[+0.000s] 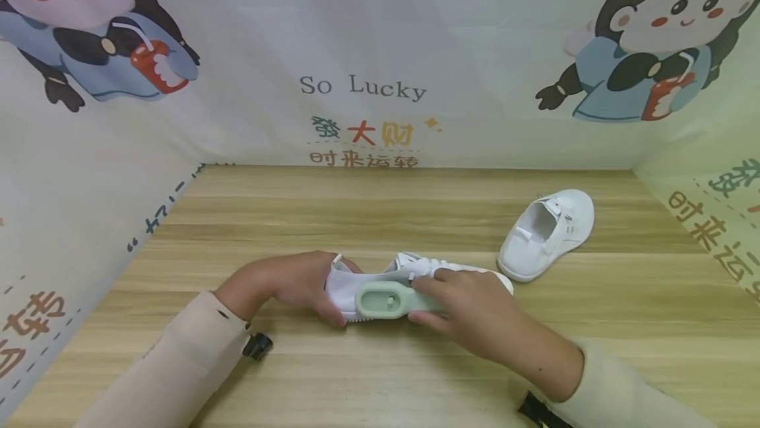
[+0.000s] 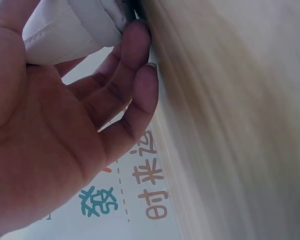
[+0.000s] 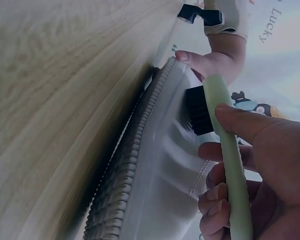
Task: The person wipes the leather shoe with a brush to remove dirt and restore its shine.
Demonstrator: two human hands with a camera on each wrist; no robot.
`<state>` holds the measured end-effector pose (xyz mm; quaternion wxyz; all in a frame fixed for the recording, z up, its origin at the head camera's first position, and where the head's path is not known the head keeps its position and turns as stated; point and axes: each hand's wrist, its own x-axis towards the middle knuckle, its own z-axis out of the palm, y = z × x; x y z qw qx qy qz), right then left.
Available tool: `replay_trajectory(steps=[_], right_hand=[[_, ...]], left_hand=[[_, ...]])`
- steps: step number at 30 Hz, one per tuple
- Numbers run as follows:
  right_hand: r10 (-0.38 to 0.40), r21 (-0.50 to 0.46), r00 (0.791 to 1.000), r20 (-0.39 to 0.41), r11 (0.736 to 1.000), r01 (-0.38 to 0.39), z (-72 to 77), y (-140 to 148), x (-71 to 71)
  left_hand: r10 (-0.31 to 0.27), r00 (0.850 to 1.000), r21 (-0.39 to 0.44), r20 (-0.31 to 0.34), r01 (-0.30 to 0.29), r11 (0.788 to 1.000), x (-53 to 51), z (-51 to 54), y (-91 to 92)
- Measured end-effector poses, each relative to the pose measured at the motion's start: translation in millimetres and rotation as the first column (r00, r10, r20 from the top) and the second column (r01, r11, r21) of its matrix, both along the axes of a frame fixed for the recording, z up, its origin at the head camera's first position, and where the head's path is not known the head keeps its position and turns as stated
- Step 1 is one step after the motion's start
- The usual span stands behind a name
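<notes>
A white lace-up shoe (image 1: 341, 291) stands on the table, its heel to the left and its toe to the right. My left hand (image 1: 299, 283) grips it round the heel; in the left wrist view, the fingers curl around the white heel (image 2: 65, 32). With my right hand (image 1: 477, 309) I hold a pale green brush (image 1: 380, 301) by its handle. The right wrist view has the brush's black bristles (image 3: 197, 109) against the side of the shoe (image 3: 165, 165), above its ribbed sole. My right hand hides part of the shoe's toe half.
A second white shoe (image 1: 578, 220) rests on the wood-grain table (image 1: 380, 217) behind and to the right, near the first shoe's toe. Printed cloth walls (image 1: 475, 85) with cartoon figures enclose the table at the back and both sides.
</notes>
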<state>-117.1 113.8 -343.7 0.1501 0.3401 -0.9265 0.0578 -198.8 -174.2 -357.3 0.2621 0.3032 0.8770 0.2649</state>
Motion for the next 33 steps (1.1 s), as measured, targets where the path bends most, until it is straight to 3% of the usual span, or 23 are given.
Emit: replay_trajectory(steps=[11,21,33], right_hand=[[-0.069,-0.021,0.997,0.026,0.997,0.069,2.5,23.2,6.2],[-0.063,-0.010,0.996,0.060,0.998,0.063,16.7,51.1,9.6],[-0.119,0.051,0.968,0.220,0.993,0.111,39.6,72.6,10.1]], left_hand=[[0.009,1.000,-0.005,-0.003,-0.009,1.000,2.1,2.2,1.0],[0.020,1.000,-0.015,-0.004,-0.020,1.000,2.9,1.2,0.0],[0.018,1.000,-0.023,-0.012,-0.018,1.000,1.2,-0.8,-0.6]])
